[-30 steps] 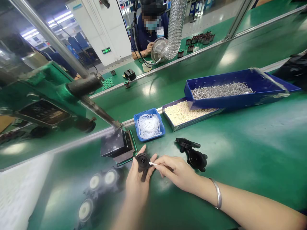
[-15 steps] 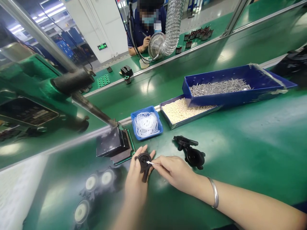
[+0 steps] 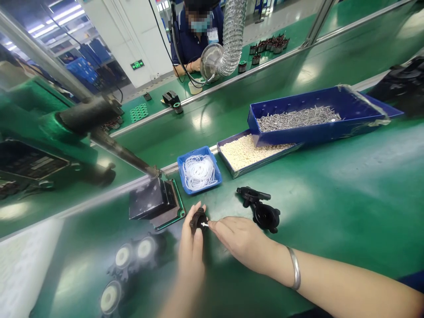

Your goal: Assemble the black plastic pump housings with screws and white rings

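My left hand [image 3: 191, 238] is closed round a small round black plastic housing [image 3: 198, 217], its hollow side turned toward my right hand. Between the thumb and fingertips of my right hand [image 3: 236, 236] is a thin metal pin with a white tip [image 3: 204, 225]; the tip is at the housing's opening, and whether it touches inside I cannot tell. Two more black housings [image 3: 266, 216] lie on the green table to the right, touching or nearly so. On the left lie several black housings with white discs [image 3: 144, 248], blurred.
A green press with a black block [image 3: 152, 198] stands at left. Behind my hands are a blue tray of white rings [image 3: 198, 171], a tray of cream beads [image 3: 240, 152] and a blue bin of metal pins [image 3: 298, 118]. Across the partition sits a co-worker [image 3: 195, 39] beside a duct.
The housing in my left hand has been tilted, so its arm no longer points down toward me. My right hand keeps the pin at its opening. The whole view has shifted slightly.
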A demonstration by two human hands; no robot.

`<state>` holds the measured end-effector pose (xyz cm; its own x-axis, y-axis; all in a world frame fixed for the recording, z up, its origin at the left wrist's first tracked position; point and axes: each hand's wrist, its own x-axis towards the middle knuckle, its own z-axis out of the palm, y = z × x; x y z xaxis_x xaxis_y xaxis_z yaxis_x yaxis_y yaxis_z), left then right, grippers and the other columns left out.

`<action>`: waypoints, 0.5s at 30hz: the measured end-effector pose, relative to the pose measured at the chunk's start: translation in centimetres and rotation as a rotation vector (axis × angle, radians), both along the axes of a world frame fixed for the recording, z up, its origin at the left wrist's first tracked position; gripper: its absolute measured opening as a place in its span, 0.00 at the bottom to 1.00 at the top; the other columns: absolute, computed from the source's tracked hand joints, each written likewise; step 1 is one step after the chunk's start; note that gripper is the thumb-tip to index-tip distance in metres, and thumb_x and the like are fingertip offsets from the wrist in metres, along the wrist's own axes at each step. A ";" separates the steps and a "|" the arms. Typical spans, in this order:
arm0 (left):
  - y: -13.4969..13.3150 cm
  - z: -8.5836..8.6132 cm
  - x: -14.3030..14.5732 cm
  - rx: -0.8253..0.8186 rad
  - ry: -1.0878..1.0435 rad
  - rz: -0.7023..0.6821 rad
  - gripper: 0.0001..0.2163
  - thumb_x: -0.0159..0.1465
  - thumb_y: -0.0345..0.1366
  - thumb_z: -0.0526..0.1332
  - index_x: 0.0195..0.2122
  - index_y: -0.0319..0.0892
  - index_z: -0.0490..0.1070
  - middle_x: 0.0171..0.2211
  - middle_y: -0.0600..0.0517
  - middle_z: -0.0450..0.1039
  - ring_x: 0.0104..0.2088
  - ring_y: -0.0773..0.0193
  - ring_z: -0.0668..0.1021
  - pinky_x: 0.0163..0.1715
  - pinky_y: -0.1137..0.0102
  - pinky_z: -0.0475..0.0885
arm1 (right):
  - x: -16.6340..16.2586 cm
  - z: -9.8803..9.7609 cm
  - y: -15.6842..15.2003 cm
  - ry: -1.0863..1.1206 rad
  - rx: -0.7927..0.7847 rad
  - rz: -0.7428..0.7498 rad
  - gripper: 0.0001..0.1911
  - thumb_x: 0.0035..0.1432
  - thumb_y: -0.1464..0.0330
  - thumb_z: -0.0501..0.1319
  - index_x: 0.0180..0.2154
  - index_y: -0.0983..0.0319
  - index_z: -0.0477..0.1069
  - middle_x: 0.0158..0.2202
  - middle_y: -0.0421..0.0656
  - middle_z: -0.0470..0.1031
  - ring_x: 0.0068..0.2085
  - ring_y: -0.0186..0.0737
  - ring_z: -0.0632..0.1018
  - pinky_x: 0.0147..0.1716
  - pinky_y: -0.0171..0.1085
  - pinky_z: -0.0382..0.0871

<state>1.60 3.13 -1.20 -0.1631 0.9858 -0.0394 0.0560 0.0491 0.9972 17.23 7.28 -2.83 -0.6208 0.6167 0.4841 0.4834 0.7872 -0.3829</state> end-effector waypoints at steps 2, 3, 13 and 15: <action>-0.1 -0.2 0.0 0.038 0.120 -0.014 0.22 0.71 0.45 0.52 0.65 0.51 0.58 0.66 0.47 0.60 0.65 0.51 0.64 0.65 0.56 0.59 | 0.2 0.1 -0.1 -0.017 0.033 0.016 0.15 0.66 0.79 0.47 0.50 0.69 0.66 0.33 0.47 0.74 0.32 0.43 0.74 0.32 0.40 0.68; -0.2 -0.3 0.0 0.058 0.170 -0.024 0.22 0.71 0.45 0.52 0.65 0.50 0.58 0.66 0.47 0.61 0.66 0.52 0.63 0.66 0.56 0.58 | 0.2 0.1 -0.1 -0.016 0.032 0.023 0.15 0.66 0.79 0.47 0.50 0.69 0.66 0.33 0.48 0.74 0.32 0.43 0.74 0.32 0.41 0.68; 0.6 -1.8 -1.7 0.101 0.398 -0.190 0.23 0.72 0.38 0.50 0.68 0.55 0.53 0.68 0.50 0.57 0.67 0.55 0.61 0.67 0.56 0.56 | -0.8 -0.9 1.2 0.404 -0.840 0.047 0.07 0.69 0.66 0.52 0.39 0.62 0.64 0.25 0.38 0.70 0.22 0.35 0.69 0.23 0.34 0.62; 1.0 -1.5 -2.2 0.138 0.470 -0.216 0.22 0.72 0.35 0.50 0.67 0.56 0.55 0.67 0.49 0.58 0.66 0.55 0.63 0.65 0.56 0.61 | -0.9 -0.4 1.7 0.640 -1.210 0.118 0.13 0.65 0.64 0.59 0.48 0.61 0.61 0.25 0.35 0.71 0.22 0.33 0.70 0.24 0.33 0.64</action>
